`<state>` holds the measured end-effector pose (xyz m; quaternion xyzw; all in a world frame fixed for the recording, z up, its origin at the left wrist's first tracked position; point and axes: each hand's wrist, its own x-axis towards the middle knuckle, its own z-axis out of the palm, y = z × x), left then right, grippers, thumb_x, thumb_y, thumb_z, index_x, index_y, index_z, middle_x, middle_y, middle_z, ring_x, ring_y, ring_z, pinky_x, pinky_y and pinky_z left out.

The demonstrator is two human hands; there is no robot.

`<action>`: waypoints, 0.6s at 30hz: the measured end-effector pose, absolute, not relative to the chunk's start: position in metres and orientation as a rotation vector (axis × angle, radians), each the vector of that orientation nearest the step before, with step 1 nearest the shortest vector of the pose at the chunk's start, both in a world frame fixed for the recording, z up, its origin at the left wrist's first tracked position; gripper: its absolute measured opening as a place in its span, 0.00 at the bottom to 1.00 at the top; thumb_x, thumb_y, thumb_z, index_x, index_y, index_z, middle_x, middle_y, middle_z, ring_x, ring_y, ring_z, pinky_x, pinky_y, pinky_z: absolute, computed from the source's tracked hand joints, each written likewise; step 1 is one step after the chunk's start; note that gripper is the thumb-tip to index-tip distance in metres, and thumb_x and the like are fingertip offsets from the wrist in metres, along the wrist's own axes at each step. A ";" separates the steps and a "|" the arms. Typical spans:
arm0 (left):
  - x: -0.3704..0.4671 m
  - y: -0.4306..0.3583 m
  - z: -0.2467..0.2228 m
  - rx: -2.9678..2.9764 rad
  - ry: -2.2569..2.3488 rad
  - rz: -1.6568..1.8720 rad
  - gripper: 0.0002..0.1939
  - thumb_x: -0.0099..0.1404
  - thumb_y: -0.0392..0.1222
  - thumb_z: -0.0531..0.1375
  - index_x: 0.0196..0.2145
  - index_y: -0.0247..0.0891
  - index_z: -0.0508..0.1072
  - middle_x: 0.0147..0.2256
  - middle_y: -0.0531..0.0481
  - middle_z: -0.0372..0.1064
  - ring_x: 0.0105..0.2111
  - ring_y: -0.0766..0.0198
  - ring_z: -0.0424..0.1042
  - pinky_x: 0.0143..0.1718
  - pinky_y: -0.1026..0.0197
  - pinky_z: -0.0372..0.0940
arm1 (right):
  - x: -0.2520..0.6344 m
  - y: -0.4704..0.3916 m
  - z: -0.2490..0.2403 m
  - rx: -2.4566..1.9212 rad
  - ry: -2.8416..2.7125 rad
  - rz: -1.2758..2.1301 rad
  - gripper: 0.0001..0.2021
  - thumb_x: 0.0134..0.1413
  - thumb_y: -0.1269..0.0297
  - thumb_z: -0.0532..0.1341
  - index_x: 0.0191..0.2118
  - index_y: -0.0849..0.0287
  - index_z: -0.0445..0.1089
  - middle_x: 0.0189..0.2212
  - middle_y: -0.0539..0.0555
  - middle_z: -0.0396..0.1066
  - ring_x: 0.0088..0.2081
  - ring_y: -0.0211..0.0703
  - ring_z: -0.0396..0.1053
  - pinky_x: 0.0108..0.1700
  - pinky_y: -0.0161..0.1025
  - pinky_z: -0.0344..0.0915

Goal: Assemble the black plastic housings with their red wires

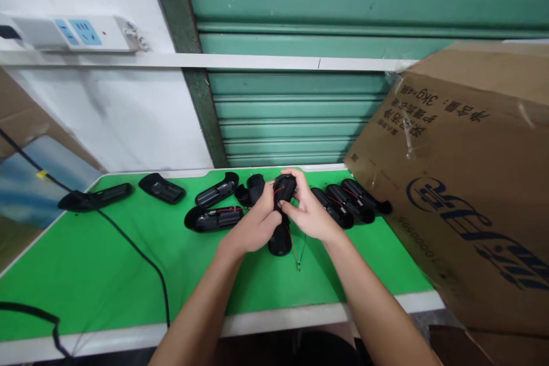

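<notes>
Both hands grip a black plastic housing (281, 240) over the middle of the green table. My left hand (262, 220) holds its left side, fingers closed round it. My right hand (309, 210) wraps the other side, its thumb pressing near a red wire (278, 189) at the upper end. Thin wires with a small part at the tip (298, 264) dangle from the housing's right side. What lies under the thumbs is hidden. Just left of my left hand rests another black housing (214, 219) with a red wire inside. Several similar housings (338, 206) lie right of my right hand.
More black housings (162, 189) are spread along the table's back left. A black cable (141, 263) crosses the green tabletop (206, 286) on the left. A large cardboard box (450, 183) stands against the right edge. Behind are a green shutter (300, 108) and a power strip (86, 33).
</notes>
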<state>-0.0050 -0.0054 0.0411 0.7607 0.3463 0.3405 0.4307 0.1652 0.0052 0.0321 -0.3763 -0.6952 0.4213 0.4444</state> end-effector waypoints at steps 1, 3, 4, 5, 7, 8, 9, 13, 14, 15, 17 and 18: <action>-0.004 -0.005 0.041 1.877 0.884 0.863 0.30 0.67 0.34 0.49 0.66 0.35 0.52 0.66 0.40 0.55 0.67 0.52 0.55 0.70 0.49 0.50 | 0.165 0.005 0.033 -0.930 -1.718 1.051 0.28 0.58 0.68 0.59 0.62 0.50 0.51 0.53 0.55 0.63 0.54 0.47 0.67 0.58 0.47 0.66; -0.001 -0.005 0.041 1.839 0.930 0.898 0.25 0.73 0.39 0.47 0.65 0.36 0.54 0.65 0.41 0.57 0.66 0.53 0.56 0.70 0.50 0.50 | 0.167 0.006 0.036 -0.910 -1.708 1.068 0.29 0.57 0.68 0.60 0.63 0.50 0.52 0.55 0.55 0.63 0.55 0.47 0.67 0.59 0.46 0.65; 0.000 -0.004 0.041 1.828 0.947 0.918 0.23 0.75 0.42 0.45 0.65 0.37 0.55 0.64 0.42 0.58 0.66 0.53 0.56 0.70 0.50 0.50 | 0.168 0.006 0.038 -0.893 -1.705 1.078 0.30 0.57 0.68 0.60 0.63 0.51 0.53 0.57 0.56 0.63 0.56 0.47 0.67 0.59 0.45 0.65; 0.001 -0.003 0.042 1.823 0.955 0.939 0.23 0.76 0.43 0.44 0.65 0.37 0.55 0.64 0.43 0.59 0.66 0.54 0.57 0.70 0.50 0.50 | 0.169 0.006 0.040 -0.877 -1.702 1.088 0.31 0.57 0.68 0.61 0.64 0.50 0.53 0.59 0.56 0.63 0.57 0.47 0.66 0.59 0.44 0.65; 0.002 -0.002 0.042 1.832 0.946 0.971 0.23 0.76 0.43 0.45 0.66 0.37 0.56 0.64 0.42 0.59 0.65 0.55 0.58 0.70 0.51 0.51 | 0.172 0.006 0.043 -0.864 -1.672 1.110 0.33 0.57 0.67 0.62 0.66 0.49 0.53 0.60 0.55 0.63 0.59 0.46 0.65 0.59 0.43 0.65; 0.002 -0.002 0.043 1.840 0.940 0.983 0.24 0.76 0.42 0.46 0.66 0.37 0.55 0.64 0.42 0.59 0.65 0.55 0.59 0.69 0.52 0.52 | 0.173 0.006 0.045 -0.867 -1.643 1.119 0.33 0.57 0.66 0.62 0.67 0.49 0.54 0.59 0.55 0.65 0.59 0.46 0.66 0.58 0.43 0.65; 0.002 -0.002 0.043 1.849 0.931 0.991 0.24 0.75 0.42 0.47 0.66 0.37 0.55 0.65 0.42 0.59 0.64 0.55 0.60 0.69 0.52 0.53 | 0.174 0.007 0.045 -0.871 -1.609 1.128 0.32 0.58 0.65 0.63 0.66 0.49 0.55 0.57 0.55 0.67 0.58 0.45 0.67 0.57 0.43 0.66; 0.000 -0.003 0.041 1.858 0.896 0.975 0.26 0.76 0.44 0.48 0.68 0.37 0.53 0.67 0.41 0.56 0.66 0.56 0.58 0.70 0.52 0.52 | 0.176 0.013 0.044 -0.845 -1.497 1.126 0.21 0.58 0.60 0.65 0.57 0.53 0.65 0.49 0.55 0.74 0.52 0.46 0.72 0.54 0.43 0.68; 0.000 -0.002 0.040 1.857 0.890 0.967 0.27 0.75 0.45 0.49 0.69 0.37 0.52 0.68 0.40 0.55 0.67 0.55 0.57 0.71 0.52 0.51 | 0.176 0.014 0.043 -0.831 -1.479 1.122 0.20 0.57 0.59 0.66 0.54 0.53 0.67 0.49 0.55 0.75 0.52 0.46 0.73 0.55 0.43 0.68; 0.000 -0.002 0.038 1.854 0.882 0.967 0.28 0.75 0.46 0.50 0.69 0.37 0.51 0.68 0.40 0.55 0.68 0.55 0.56 0.71 0.51 0.49 | 0.176 0.016 0.042 -0.820 -1.459 1.120 0.19 0.56 0.59 0.66 0.53 0.53 0.68 0.49 0.55 0.76 0.51 0.46 0.74 0.55 0.44 0.68; 0.000 0.000 0.033 1.827 0.852 0.992 0.30 0.74 0.47 0.53 0.70 0.38 0.51 0.69 0.41 0.54 0.70 0.54 0.54 0.72 0.50 0.48 | 0.175 0.017 0.040 -0.817 -1.417 1.123 0.19 0.55 0.58 0.68 0.52 0.53 0.69 0.49 0.54 0.76 0.50 0.45 0.75 0.55 0.44 0.69; 0.000 0.002 0.031 1.802 0.829 1.010 0.31 0.74 0.47 0.54 0.70 0.38 0.52 0.70 0.41 0.53 0.70 0.53 0.54 0.72 0.50 0.49 | 0.175 0.018 0.039 -0.824 -1.399 1.123 0.19 0.55 0.58 0.68 0.52 0.53 0.70 0.49 0.54 0.77 0.49 0.45 0.75 0.54 0.44 0.69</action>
